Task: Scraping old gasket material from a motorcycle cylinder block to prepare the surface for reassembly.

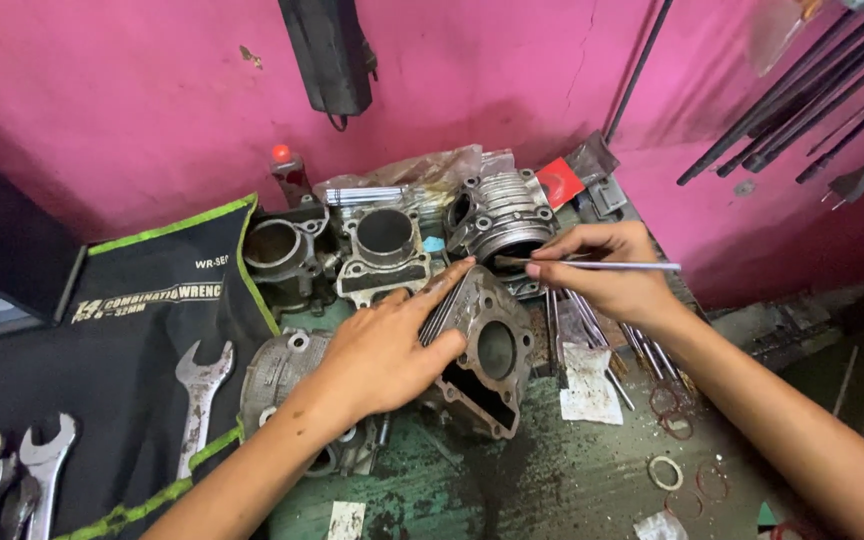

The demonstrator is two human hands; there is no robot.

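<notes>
Head camera looks down, close, over the workbench; faces the pink wall.

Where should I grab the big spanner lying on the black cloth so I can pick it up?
Take the spanner by its narrow middle shaft, coming from above. It lies flat on the cloth, and the shaft is straight and slimmer than its forked head.
</notes>
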